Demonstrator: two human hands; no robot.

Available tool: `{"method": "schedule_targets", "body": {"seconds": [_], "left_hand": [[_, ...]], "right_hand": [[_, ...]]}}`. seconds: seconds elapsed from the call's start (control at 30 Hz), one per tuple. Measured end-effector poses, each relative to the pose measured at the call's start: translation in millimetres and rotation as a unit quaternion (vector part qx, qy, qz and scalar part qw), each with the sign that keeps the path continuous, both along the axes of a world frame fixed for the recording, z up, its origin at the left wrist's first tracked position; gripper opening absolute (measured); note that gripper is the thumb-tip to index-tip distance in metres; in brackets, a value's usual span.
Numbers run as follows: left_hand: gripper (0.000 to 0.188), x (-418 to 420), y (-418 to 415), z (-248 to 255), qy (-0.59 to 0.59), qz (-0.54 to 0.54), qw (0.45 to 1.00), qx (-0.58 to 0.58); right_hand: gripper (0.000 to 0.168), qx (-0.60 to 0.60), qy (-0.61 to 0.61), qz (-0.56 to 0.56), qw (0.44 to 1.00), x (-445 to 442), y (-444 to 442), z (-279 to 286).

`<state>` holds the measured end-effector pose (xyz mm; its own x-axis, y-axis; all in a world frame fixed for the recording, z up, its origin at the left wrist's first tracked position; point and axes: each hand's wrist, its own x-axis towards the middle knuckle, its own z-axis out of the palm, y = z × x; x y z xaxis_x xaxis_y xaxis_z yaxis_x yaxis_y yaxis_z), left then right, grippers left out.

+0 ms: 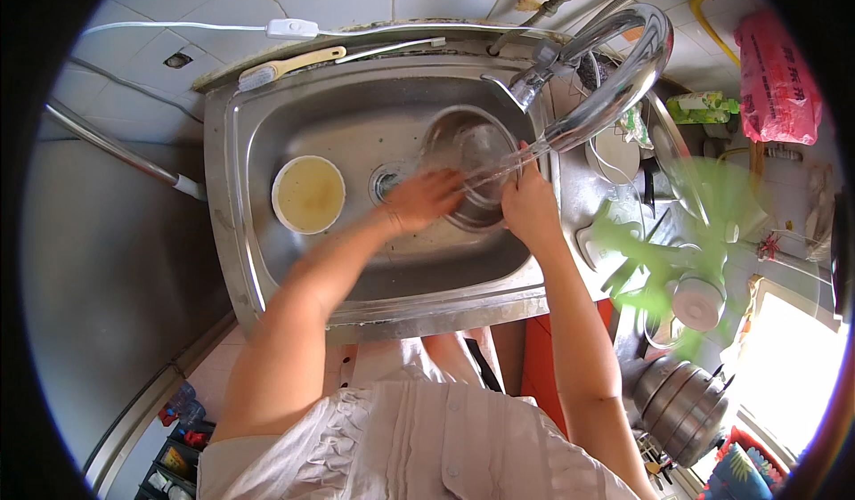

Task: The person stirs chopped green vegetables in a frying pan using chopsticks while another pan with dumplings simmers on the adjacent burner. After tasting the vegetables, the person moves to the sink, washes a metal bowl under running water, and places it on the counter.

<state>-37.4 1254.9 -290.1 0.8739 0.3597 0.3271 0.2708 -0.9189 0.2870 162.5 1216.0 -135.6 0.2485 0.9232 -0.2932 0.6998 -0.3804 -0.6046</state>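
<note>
Over the right half of a stainless-steel sink (pixel 334 116), my right hand (pixel 531 199) grips the right rim of a round metal bowl (pixel 481 216). The bowl is tilted, and a stream of water (pixel 502 166) runs into it from the curved chrome faucet (pixel 608 109). My left hand (pixel 424 199) is motion-blurred at the bowl's left side, its fingers stretched over the opening and holding nothing that I can see. On the sink floor at left stands a white bowl (pixel 275 196) of cloudy yellowish liquid. Between the two bowls lies the drain (pixel 386 183), partly hidden by my left hand.
A scrub brush (pixel 294 67) and a thin white-handled tool (pixel 391 50) lie along the back ledge. A white cord (pixel 200 25) with a switch crosses behind. At right are a green plant (pixel 668 253), a pot lid (pixel 678 156) and stacked steel pots (pixel 681 406).
</note>
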Motion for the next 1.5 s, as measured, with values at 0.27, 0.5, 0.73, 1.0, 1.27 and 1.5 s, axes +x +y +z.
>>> {"method": "schedule_targets", "body": {"seconds": [0.27, 0.5, 0.73, 1.0, 1.27, 1.5], "left_hand": [[0.042, -9.5, 32.0, 0.5, -0.025, -0.032, 0.997, 0.072], [0.048, 76.7, -83.4, 98.3, -0.021, 0.257, 0.811, -0.525], [0.056, 1.0, -0.1, 1.5, 0.054, -0.048, 0.996, 0.052], [0.073, 18.4, 38.6, 65.9, 0.281, -0.085, 0.953, 0.07], [0.038, 27.1, -44.3, 127.9, 0.353, -0.044, 0.873, -0.334], [0.014, -7.2, -0.3, 140.6, 0.357, -0.052, 0.905, -0.226]], "right_hand": [[0.062, -0.044, 0.109, -0.12, 0.986, -7.0, -17.5, -0.8], [0.058, -0.01, -0.004, -0.051, 0.999, -5.4, -13.4, -20.1], [0.054, -0.086, -0.009, -0.005, 0.996, 9.5, -11.3, 8.4], [0.05, -0.065, 0.163, -0.17, 0.97, 11.9, -30.4, -19.0], [0.028, -0.178, 0.379, -0.364, 0.832, -3.3, -74.2, -65.7], [0.018, -0.23, 0.534, -0.321, 0.748, -35.0, -36.2, -104.2]]}}
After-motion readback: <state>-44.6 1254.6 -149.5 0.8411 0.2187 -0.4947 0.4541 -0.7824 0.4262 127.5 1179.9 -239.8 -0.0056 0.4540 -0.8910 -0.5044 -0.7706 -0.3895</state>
